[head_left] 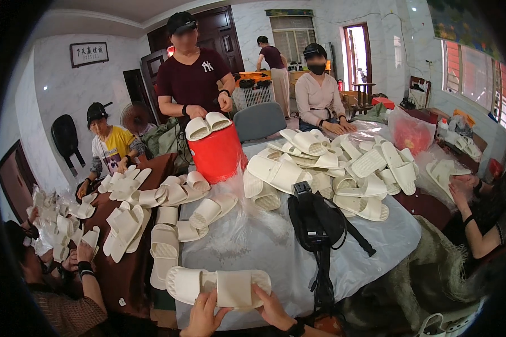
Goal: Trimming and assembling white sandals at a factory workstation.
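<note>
At the far left a person's hands [78,255] sort cream slippers [62,227] beside the brown tabletop [130,275]. Behind them a person in a yellow shirt [113,147] sits with hands among more slippers. Loose slippers [152,208] lie scattered across the brown tabletop and onto the grey sheet [275,253] next to it.

At the lower edge, the left hand [205,314] grips the near side of a slipper pair [219,286], fingers [207,300] curled up over the left slipper's sole. The pair lies sideways on the near edge of the sheet, the two slippers pressed together end to end, soles up. The right hand [272,309] holds the right slipper, its fingers wrapped narrow over the edge.

Behind the pair, a person in a dark red shirt [194,78] stands at a red bucket [218,153] with two slippers resting on its rim. A grey chair back [260,121] stands just right of the bucket. A black camera on a tripod [315,222] stands on the sheet, right of the pair. Beyond it rises a big heap of slippers [343,171]. A masked person in white [319,95] sits behind the heap. A red plastic bag [411,132] lies at the heap's right. At the far right another person's hands [461,188] hold a slipper.
</note>
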`<state>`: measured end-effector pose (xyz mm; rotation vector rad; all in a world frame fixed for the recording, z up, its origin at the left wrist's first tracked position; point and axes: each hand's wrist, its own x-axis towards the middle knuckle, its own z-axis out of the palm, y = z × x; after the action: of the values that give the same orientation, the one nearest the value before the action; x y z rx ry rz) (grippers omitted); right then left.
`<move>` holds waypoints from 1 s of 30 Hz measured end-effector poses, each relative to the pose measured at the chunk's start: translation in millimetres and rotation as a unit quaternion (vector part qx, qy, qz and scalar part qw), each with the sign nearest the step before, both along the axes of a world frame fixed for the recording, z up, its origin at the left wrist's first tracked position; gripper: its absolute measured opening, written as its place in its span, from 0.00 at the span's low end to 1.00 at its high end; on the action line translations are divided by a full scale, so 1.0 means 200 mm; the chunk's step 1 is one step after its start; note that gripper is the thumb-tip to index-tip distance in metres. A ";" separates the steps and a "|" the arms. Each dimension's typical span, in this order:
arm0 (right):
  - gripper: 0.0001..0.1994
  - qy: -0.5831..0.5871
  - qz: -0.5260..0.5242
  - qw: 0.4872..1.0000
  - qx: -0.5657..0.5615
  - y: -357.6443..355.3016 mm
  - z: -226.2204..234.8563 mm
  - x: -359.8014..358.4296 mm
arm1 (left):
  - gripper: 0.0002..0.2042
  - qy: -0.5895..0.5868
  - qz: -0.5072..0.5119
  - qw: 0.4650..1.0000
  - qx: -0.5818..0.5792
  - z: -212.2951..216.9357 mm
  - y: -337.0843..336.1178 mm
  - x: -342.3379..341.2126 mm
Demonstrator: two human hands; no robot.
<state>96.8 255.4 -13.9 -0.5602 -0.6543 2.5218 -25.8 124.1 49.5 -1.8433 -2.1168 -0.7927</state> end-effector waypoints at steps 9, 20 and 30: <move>0.19 -0.040 -0.064 0.994 0.076 -0.24 -0.05 0.20 | 0.38 -0.255 0.239 0.936 0.032 -0.49 -0.11 0.07; 0.20 -0.064 -0.016 0.990 -0.124 -0.29 -0.09 0.29 | 0.37 -0.665 0.072 0.704 0.237 -0.14 -0.13 0.15; 0.14 -0.314 -0.204 0.813 0.447 0.12 0.43 0.49 | 0.23 -0.326 0.262 0.856 0.306 -0.23 -0.23 -0.22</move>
<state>195.1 280.2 72.3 -1.0073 -1.6157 1.3397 -69.9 78.4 4.5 -0.6594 -2.1447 -1.8268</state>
